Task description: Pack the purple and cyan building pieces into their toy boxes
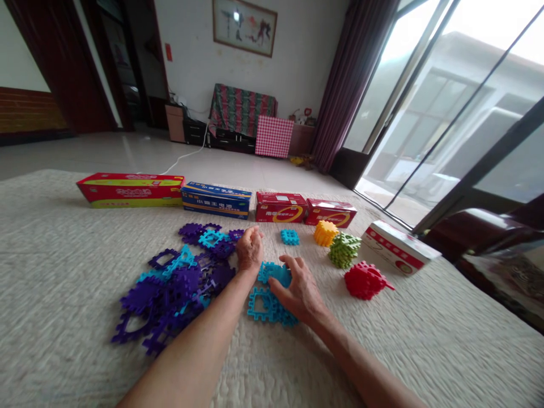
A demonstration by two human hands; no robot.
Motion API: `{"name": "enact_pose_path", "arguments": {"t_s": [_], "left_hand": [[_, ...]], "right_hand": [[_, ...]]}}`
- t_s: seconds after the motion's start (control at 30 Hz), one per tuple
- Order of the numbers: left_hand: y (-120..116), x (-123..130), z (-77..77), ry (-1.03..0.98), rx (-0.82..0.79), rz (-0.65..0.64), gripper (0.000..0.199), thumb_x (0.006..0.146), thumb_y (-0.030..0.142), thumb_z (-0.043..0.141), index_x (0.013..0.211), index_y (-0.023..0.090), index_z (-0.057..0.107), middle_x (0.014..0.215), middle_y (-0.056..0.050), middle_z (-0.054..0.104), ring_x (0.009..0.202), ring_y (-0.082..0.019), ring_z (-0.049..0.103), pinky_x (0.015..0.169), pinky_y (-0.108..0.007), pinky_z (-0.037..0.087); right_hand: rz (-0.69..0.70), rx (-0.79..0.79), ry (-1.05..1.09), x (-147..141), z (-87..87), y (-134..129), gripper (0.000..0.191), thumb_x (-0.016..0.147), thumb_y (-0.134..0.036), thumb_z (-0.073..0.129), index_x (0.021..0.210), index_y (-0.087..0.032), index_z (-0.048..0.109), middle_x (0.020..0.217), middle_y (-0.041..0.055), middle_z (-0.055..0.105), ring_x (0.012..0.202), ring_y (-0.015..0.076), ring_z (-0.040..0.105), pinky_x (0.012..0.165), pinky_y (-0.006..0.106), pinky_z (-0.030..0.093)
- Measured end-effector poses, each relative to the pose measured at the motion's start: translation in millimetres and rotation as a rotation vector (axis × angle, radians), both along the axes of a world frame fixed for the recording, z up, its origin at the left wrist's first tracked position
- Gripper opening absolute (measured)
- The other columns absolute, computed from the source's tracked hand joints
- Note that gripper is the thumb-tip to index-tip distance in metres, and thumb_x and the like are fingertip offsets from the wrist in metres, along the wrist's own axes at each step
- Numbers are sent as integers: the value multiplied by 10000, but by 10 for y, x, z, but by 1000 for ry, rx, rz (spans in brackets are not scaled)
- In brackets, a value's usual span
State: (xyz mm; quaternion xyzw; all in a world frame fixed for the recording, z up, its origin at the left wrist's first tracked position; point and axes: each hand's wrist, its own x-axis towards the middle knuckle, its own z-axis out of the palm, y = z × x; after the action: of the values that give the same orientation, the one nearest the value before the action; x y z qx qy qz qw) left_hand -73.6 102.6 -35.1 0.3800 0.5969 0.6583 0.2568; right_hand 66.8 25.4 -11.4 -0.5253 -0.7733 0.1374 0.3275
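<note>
My left hand [250,249] is closed with its fingers curled, beside the right edge of a heap of purple interlocking plastic pieces [182,286]. Whatever it may hold is hidden. Several light blue pieces [212,238] are mixed into that heap. My right hand [301,288] reaches over a small group of light blue interlocking pieces [260,304], thumb and fingers apart. Its fingertips are close to a blue piece [280,275]; contact is hard to tell. Farther forward lies a separate light blue piece [289,237].
On the right stand a yellow block [326,233], a green cube [344,250] and a red block [366,280]. Along the back are a red-and-yellow box [131,191], a blue box [216,200] and two red boxes [280,207]. A white box [399,247] sits at right on the quilted cover [425,340].
</note>
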Motion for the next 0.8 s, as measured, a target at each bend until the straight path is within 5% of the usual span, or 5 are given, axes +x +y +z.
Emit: {"name": "enact_pose_path", "arguments": {"t_s": [0.27,0.43,0.8], "left_hand": [[1,-2,-14,21,7,-13,336,819,250,418,1026,150,662,844,-91,723,863,-211,674,814,-335,505],[-13,5,4,16,-1,-3,314,810,244,431,998,165,670,817,-73,725,847,-206,673,816,-335,504],[27,-16,-53,3,7,-15,310,793,252,450,992,172,674,808,-68,723,838,-206,676,784,-324,512]], "right_hand": [[-30,-60,58,4,60,40,457,704,-314,603,1134,-157,595,1031,113,642,888,234,621,818,379,498],[-95,71,145,192,48,245,439,751,-406,566,1122,-174,595,976,90,659,825,212,618,751,353,503],[-154,129,-147,499,-101,411,549,713,-372,614,1224,-190,529,1104,120,584,960,272,575,851,425,460]]}}
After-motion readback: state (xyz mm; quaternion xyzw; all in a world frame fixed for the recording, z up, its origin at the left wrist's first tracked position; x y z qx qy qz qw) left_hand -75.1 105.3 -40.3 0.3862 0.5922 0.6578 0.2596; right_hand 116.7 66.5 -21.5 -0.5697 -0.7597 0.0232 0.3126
